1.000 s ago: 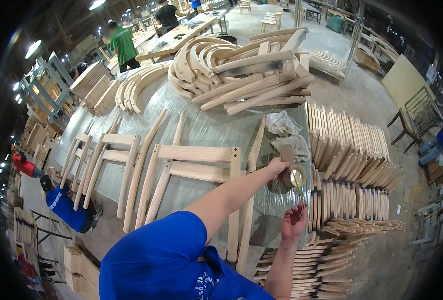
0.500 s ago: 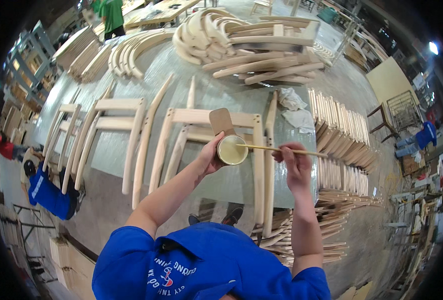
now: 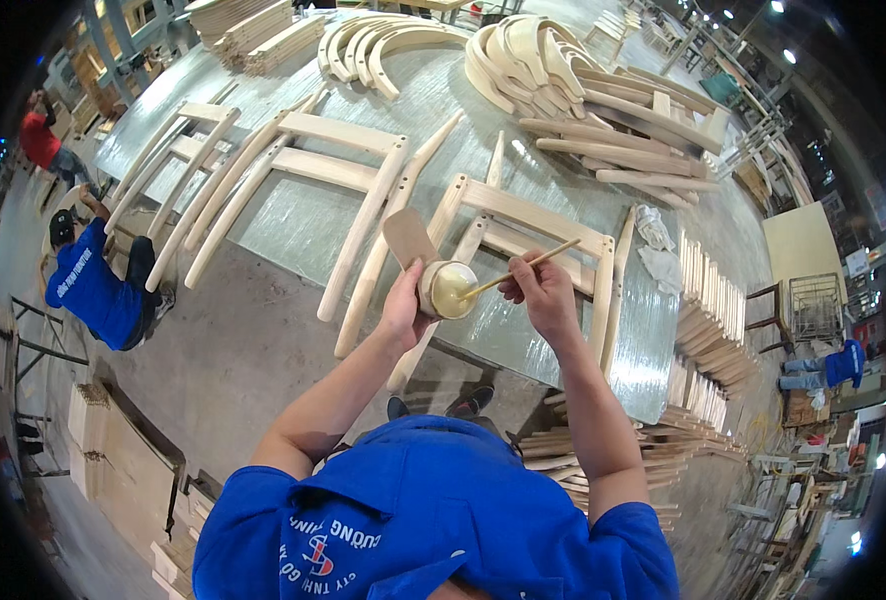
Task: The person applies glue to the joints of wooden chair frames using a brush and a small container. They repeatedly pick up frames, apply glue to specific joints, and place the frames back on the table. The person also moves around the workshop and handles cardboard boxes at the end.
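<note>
1. From my remote seat, I have the left hand (image 3: pixel 403 305) wrapped round the side of a small cup (image 3: pixel 450 291), pale liquid showing inside!
2. Right hand (image 3: pixel 546 288) now: fingers pinching a thin stick (image 3: pixel 490 284), its lower end dipping into that cup.
3. A flat brown piece (image 3: pixel 409 238) juts up beside the cup; I can't tell whether they're joined.
4. Beyond, a pale wooden frame (image 3: pixel 535 212) lies on the shiny table (image 3: pixel 418 112), near the stick.
</note>
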{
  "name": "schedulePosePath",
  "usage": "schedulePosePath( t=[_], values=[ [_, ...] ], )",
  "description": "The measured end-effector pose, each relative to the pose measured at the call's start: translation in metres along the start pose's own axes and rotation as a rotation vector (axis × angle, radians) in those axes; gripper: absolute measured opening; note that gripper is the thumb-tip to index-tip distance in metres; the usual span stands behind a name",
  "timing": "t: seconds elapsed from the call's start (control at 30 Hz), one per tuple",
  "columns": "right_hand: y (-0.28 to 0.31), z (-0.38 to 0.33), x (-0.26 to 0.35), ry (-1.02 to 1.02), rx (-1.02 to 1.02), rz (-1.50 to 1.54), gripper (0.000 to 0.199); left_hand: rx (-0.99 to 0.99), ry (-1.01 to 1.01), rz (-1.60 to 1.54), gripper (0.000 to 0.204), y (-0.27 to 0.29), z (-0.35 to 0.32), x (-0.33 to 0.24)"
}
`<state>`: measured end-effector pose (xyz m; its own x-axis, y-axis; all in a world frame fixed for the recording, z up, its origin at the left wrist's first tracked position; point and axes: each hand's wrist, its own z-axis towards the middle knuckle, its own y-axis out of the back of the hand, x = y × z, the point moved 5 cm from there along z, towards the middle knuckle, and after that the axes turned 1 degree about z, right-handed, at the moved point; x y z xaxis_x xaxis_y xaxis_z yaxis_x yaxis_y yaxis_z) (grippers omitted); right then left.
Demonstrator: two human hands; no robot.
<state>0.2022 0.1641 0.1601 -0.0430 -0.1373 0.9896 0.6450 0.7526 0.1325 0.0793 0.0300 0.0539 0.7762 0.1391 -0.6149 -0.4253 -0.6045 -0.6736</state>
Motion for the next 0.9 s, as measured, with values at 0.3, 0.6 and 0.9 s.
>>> schedulePosePath(
  t=[0.3,0.6,0.9],
  values=[
    [-0.014,0.022,-0.023,-0.137,-0.049,0.291,0.02,-0.021,-0.039,-0.088,0.045,-0.002,-0.004,-0.026],
    [0.003,0.05,-0.037,-0.03,0.029,0.708,0.006,-0.042,-0.124,-0.276,0.047,-0.005,0.032,-0.047],
    [0.018,0.093,-0.117,-0.446,-0.319,0.822,0.026,-0.01,-0.107,-0.325,0.05,-0.038,0.092,-0.041]
  ],
)
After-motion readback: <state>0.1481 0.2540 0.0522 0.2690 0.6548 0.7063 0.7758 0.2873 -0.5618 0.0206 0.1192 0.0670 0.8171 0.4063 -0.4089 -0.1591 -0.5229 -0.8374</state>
